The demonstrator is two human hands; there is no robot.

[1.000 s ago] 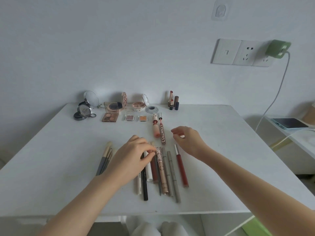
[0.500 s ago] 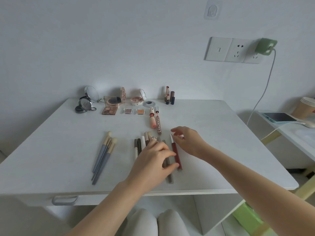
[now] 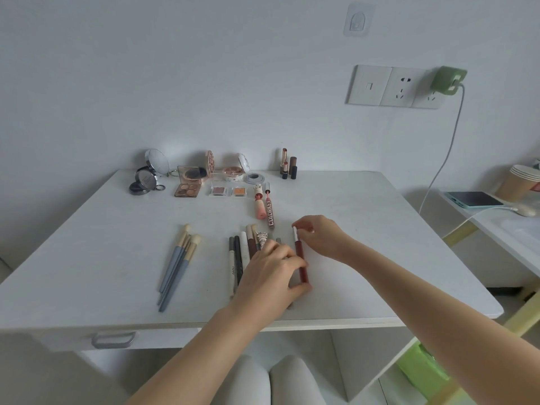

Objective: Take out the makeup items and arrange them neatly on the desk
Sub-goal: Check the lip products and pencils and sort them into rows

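A dark red lip pencil (image 3: 299, 254) with a white tip lies at the right end of a row of several pens and pencils (image 3: 237, 258) on the white desk (image 3: 380, 258). My left hand (image 3: 270, 277) covers the row's lower half and pinches the red pencil's near end between thumb and fingers. My right hand (image 3: 320, 238) pinches its white far tip. Blue-handled brushes (image 3: 177, 263) lie to the left. Two lip glosses (image 3: 264, 209) lie behind the row. Compacts (image 3: 146, 182), a palette (image 3: 188, 186), small eyeshadow pans (image 3: 229, 191) and lipsticks (image 3: 287, 168) line the back edge.
A drawer handle (image 3: 114, 339) sits under the desk's front edge. To the right, a lower side table holds a phone (image 3: 473, 199) and paper cups (image 3: 520, 182). A green charger (image 3: 447, 80) is plugged into the wall socket, and its cable hangs down.
My left hand has slid right across the row of pens to the red pencil and taken its near end. My right hand has stayed at the pencil's tip.
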